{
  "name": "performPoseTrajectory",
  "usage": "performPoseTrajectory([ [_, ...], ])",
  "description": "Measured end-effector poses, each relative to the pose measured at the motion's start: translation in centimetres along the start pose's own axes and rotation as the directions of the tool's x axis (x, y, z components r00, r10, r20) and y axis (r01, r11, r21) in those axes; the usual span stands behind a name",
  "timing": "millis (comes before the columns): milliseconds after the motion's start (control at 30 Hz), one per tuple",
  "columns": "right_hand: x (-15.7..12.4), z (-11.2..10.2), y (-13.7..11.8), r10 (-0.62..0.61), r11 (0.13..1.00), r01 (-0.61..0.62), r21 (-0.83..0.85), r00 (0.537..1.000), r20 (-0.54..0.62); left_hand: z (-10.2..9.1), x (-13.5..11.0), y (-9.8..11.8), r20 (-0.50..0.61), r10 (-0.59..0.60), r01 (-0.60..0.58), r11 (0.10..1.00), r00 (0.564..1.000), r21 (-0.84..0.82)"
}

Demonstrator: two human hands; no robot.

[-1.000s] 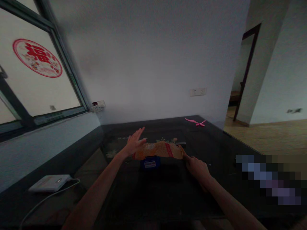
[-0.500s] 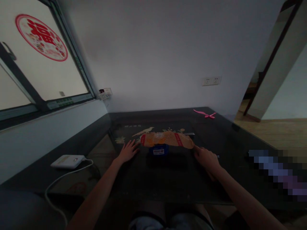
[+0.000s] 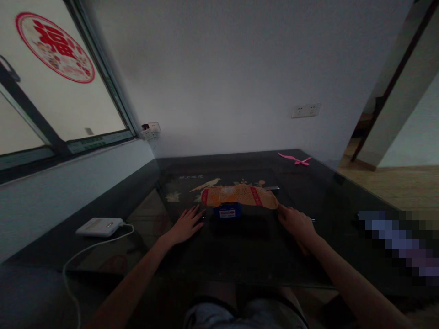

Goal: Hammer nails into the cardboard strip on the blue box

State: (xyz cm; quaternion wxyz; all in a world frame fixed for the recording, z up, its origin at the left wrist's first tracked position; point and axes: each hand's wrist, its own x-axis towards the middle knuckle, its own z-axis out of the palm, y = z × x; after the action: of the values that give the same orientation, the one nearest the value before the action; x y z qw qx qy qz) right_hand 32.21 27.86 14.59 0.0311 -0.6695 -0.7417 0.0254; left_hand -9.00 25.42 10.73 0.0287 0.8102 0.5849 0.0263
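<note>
An orange patterned bag (image 3: 240, 195) with red bands lies stretched across a small blue box (image 3: 227, 211) in the middle of the dark glass table (image 3: 260, 256). My right hand (image 3: 295, 223) pinches the bag's right end, fingers closed on it. My left hand (image 3: 187, 224) lies flat on the tabletop with fingers spread, just left of the box and below the bag's left end, not touching the bag.
A white device (image 3: 99, 226) with a white cable (image 3: 73, 265) sits at the table's left edge. A pink ribbon (image 3: 295, 159) lies at the far right corner. A window (image 3: 51, 87) runs along the left wall. Wall sockets (image 3: 306, 110) hang behind. A doorway (image 3: 387, 105) opens at right.
My left hand has come down from the air beside the bag's left end and now rests flat on the table. My right hand has kept its hold on the bag's right end.
</note>
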Motion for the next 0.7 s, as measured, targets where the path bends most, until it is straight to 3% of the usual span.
performPoseTrajectory([
  [167, 0.0, -0.2, -0.1, 0.011, 1.0, -0.011, -0.001, 1.0, 0.012, -0.1, -1.2, 0.5, -0.076, 0.078, -0.08, 0.997, 0.994, -0.019],
  [300, 0.0, -0.2, -0.1, 0.015, 1.0, -0.015, -0.001, 1.0, 0.022, -0.5, -0.6, 0.0, -0.163, 0.006, -0.007, 1.0, 0.987, -0.003],
  [533, -0.1, -0.1, -0.1, 0.013, 1.0, -0.013, 0.002, 1.0, 0.018, -0.3, 1.1, 0.2, -0.041, -0.047, 0.047, 0.999, 0.998, 0.002],
  [700, 0.0, -0.3, -0.2, 0.017, 1.0, -0.017, -0.01, 0.999, 0.03, -0.5, -0.4, 1.4, 0.015, 0.061, -0.06, 0.998, 0.998, -0.005],
])
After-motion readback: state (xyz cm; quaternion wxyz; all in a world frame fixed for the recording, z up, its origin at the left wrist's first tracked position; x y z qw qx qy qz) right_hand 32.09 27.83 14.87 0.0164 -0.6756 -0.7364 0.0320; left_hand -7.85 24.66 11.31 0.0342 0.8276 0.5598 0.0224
